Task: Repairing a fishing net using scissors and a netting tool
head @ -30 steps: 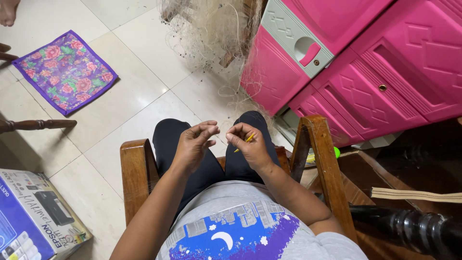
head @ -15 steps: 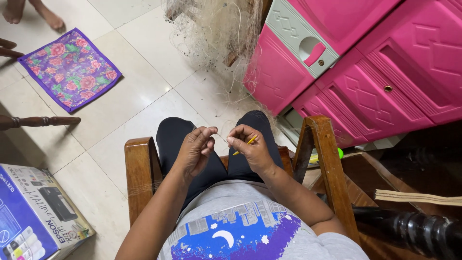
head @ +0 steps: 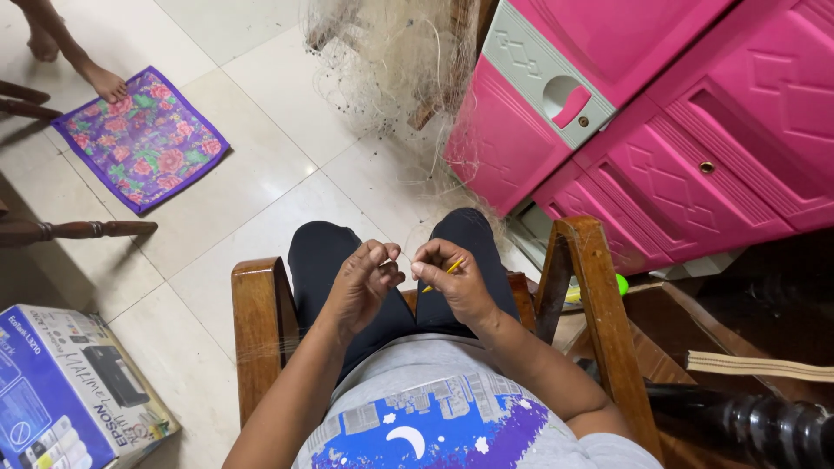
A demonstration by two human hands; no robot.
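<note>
The person sits in a wooden chair [head: 261, 321], both hands over the lap. Ahead, a net [head: 391, 61] hangs beside a plastic cabinet [head: 660, 130] on the right. A floor mat [head: 143, 139] lies ahead left; a printer box [head: 69, 391] sits left of the chair.

Pale glossy tiled floor [head: 261, 187], floral purple cloth mat [head: 143, 139] lying flat on it, bundled pale fishing net [head: 391, 61] heaped near pink plastic cabinet [head: 660, 122], blue printer box [head: 74, 391] at lower left corner
</note>
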